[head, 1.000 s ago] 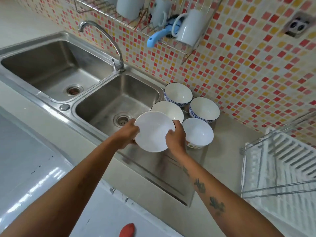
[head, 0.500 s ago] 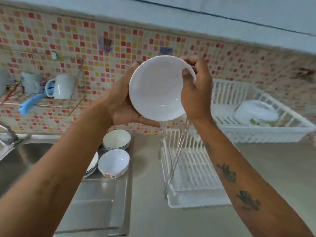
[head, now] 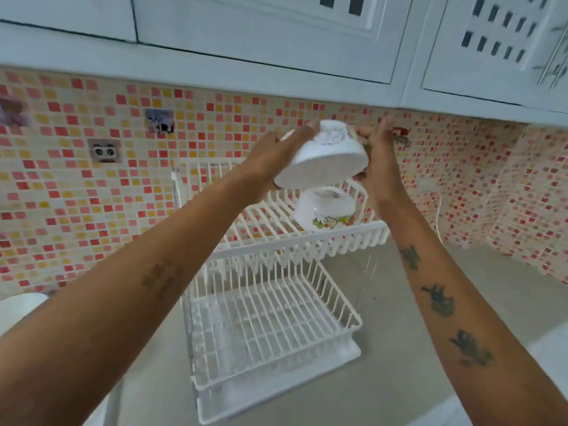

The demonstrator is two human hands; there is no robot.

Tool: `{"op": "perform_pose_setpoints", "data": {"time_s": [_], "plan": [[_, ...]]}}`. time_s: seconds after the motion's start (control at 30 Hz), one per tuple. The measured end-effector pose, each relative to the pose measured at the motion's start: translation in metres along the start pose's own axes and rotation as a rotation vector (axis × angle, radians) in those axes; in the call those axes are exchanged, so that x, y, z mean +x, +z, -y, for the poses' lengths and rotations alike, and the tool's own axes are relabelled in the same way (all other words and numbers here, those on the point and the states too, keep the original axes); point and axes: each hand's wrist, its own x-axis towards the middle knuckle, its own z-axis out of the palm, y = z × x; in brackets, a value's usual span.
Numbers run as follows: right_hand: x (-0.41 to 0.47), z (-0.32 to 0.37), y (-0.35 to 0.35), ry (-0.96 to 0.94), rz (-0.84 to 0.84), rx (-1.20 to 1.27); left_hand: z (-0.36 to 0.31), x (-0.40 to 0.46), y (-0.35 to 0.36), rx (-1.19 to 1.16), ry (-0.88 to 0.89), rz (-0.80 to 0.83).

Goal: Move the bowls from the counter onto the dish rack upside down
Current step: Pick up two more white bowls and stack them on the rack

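Glossy ceramic bowl [head: 322,161], white-coated wire rack [head: 270,318]

White bowl [head: 322,161] inverted above racked bowl [head: 325,210].

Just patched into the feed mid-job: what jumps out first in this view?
A white bowl, turned rim-down, is held up between the left hand and right hand above the white dish rack. Below it, another bowl already sits upside down on the rack's upper tier. Behind is a red and yellow tiled wall.
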Motion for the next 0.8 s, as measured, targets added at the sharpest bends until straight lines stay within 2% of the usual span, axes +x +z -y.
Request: {"op": "perform_pose_setpoints", "data": {"time_s": [0.1, 0.2, 0.43, 0.8], "plan": [[0.018, -0.017, -0.016, 0.092, 0.026, -0.114, 0.013, 0.020, 0.024, 0.240, 0.159, -0.076], [0.032, -0.036, -0.025, 0.127, 0.062, -0.290, 0.028, 0.037, 0.039, 0.373, 0.221, -0.113], [0.057, -0.076, -0.030, 0.104, 0.113, -0.342, 0.053, 0.065, 0.047, 0.424, 0.113, -0.135], [0.067, -0.102, -0.034, 0.195, 0.147, -0.320, 0.077, 0.077, 0.051, 0.465, 0.073, -0.148]]}}
